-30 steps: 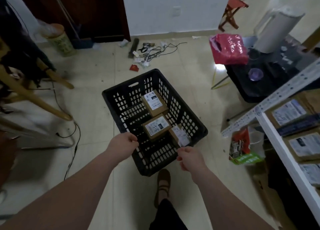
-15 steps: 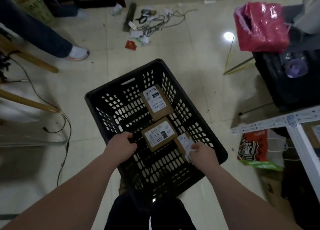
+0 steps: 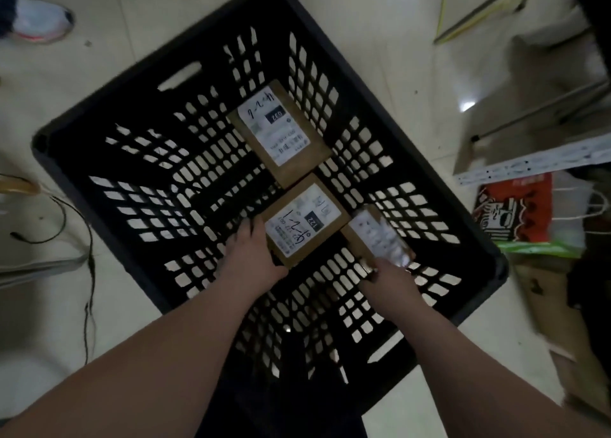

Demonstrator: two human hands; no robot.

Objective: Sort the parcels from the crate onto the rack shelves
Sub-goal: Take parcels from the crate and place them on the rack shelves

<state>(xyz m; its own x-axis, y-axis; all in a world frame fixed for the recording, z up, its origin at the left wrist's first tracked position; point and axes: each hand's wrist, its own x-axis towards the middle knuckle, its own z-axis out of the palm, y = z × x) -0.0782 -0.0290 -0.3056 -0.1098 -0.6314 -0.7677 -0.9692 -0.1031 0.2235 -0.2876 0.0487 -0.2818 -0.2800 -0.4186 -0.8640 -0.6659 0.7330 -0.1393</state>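
Observation:
A black slotted plastic crate (image 3: 99, 160) sits on the tiled floor below me with three brown cardboard parcels inside, each with a white label. The far parcel (image 3: 281, 133) lies near the crate's back. My left hand (image 3: 254, 259) grips the left edge of the middle parcel (image 3: 305, 221). My right hand (image 3: 386, 277) holds the near end of the small right parcel (image 3: 377, 236), which is blurred and tilted against the crate wall. Only a white perforated rail (image 3: 535, 163) of the rack shows, at the right edge.
A red and white printed bag (image 3: 515, 213) lies on the floor right of the crate, with flattened cardboard (image 3: 555, 308) below it. Another person's white shoe (image 3: 39, 21) is at the top left. Cables (image 3: 89, 256) trail along the left floor.
My head has dropped close over the crate, which now fills the view. Both hands went down inside; the left took the middle parcel's edge, and the right stays on the small right parcel.

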